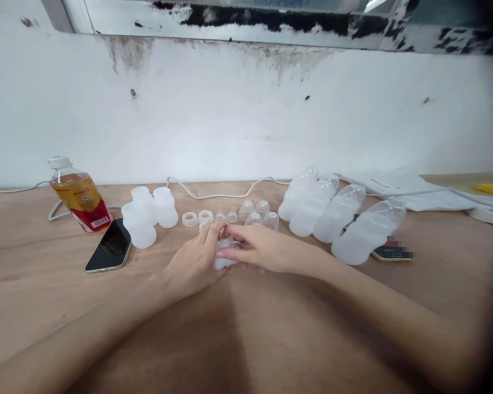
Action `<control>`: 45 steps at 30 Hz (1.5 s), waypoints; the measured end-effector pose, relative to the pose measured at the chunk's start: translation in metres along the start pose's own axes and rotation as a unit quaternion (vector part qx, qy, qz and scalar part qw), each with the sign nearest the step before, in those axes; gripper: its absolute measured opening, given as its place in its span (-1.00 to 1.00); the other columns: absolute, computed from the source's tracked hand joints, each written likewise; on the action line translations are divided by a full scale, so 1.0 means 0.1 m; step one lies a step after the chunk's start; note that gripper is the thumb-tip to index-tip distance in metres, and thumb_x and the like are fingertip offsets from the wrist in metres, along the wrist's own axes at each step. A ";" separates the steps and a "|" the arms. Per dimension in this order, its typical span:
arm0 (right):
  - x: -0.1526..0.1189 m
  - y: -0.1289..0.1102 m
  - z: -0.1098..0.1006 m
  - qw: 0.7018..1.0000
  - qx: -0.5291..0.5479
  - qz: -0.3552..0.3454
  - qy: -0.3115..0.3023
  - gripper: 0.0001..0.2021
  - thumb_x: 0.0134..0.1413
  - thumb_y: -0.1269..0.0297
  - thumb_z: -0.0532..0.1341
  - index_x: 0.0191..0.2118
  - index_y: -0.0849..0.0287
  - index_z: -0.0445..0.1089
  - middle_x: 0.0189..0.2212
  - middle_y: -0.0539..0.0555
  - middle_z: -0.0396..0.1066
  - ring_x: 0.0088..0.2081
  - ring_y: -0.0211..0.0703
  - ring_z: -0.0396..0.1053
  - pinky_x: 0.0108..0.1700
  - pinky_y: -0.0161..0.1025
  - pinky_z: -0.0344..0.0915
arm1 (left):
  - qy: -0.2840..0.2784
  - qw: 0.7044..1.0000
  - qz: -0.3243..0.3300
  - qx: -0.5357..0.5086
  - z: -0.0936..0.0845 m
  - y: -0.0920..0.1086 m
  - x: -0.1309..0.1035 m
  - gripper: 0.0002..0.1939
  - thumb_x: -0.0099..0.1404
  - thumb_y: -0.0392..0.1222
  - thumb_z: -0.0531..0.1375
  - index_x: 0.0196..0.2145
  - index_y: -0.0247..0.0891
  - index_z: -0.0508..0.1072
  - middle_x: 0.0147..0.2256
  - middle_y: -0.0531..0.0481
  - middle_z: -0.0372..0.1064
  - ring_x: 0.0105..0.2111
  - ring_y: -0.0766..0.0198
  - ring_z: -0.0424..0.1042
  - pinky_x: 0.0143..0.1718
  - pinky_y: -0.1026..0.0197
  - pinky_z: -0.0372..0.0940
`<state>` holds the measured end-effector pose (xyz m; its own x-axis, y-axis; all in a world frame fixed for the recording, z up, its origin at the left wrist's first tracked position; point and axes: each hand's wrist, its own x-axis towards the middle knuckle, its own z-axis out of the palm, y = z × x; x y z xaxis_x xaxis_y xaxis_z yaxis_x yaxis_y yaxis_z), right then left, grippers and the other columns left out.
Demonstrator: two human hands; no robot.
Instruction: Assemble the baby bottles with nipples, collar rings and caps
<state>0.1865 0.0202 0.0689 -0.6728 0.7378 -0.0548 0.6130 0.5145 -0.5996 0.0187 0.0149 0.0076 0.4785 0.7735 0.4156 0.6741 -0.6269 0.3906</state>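
Both hands meet around a small frosted baby bottle (223, 260) at the middle of the table. My left hand (197, 256) wraps its left side, and my right hand (258, 247) closes over its top and right side. Fingers hide most of the bottle, so what sits on its neck cannot be made out. Just behind the hands lie white collar rings (189, 219), bottle nipples (232, 216) and several clear dome caps (262, 208). Three frosted bottle bodies without tops (139, 232) stand to the left. On the right are several capped baby bottles (349, 241).
A drink bottle (84, 197) with a red and yellow label stands at left beside a phone (110, 246). Another phone (392, 251) lies behind the capped bottles. A white cable (217, 196) runs along the wall, and papers (419, 191) lie at the back right.
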 end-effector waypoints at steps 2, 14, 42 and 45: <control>-0.01 0.02 0.01 1.000 0.012 0.014 -0.025 -0.61 0.08 0.00 -0.04 -0.09 0.17 0.18 -0.38 0.05 0.37 -0.52 -0.26 0.33 -0.53 -0.32 0.21 | -0.001 1.000 -0.001 0.016 0.01 -0.01 0.01 -0.41 0.06 -0.13 0.14 0.01 -0.18 -0.05 -0.14 -0.14 0.21 -0.19 0.08 0.35 -0.35 0.08 0.32; 0.00 -0.01 -0.02 0.989 -0.046 -0.088 0.111 -0.58 -0.09 0.22 0.20 -0.07 0.15 0.14 -0.07 0.12 0.21 -0.09 -0.09 0.23 -0.15 -0.15 0.26 | 0.002 0.995 -0.015 -0.100 -0.16 -0.08 0.12 -0.29 -0.09 -0.08 0.27 -0.04 -0.24 0.01 -0.26 -0.04 0.20 -0.30 0.20 0.32 -0.32 0.15 0.26; 0.00 0.19 -0.24 0.918 -0.100 -0.298 0.242 -0.74 0.00 0.42 0.13 -0.13 0.11 0.26 -0.10 0.07 0.30 -0.05 -0.19 0.24 -0.08 -0.21 0.24 | -0.313 0.940 -0.057 -0.122 -0.87 -0.08 0.21 -0.65 0.16 0.03 0.04 -0.16 -0.22 0.22 -0.25 0.02 0.26 -0.24 0.24 0.27 -0.25 0.25 0.17; 0.00 0.21 -0.22 0.956 -0.151 -0.226 0.113 -0.65 0.00 0.32 0.14 -0.03 0.11 0.22 -0.08 0.07 0.28 -0.07 -0.15 0.25 -0.09 -0.19 0.23 | -0.205 0.976 -0.074 0.021 -0.89 -0.15 0.21 -0.59 0.07 0.05 0.11 -0.19 -0.25 0.23 -0.25 -0.02 0.27 -0.27 0.18 0.28 -0.30 0.23 0.17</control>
<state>0.2080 0.0406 0.0740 -0.8112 0.4691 0.3492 0.3961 0.8800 -0.2622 -0.0318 0.0323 0.0836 0.5538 0.8326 -0.0093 0.7706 -0.5083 0.3843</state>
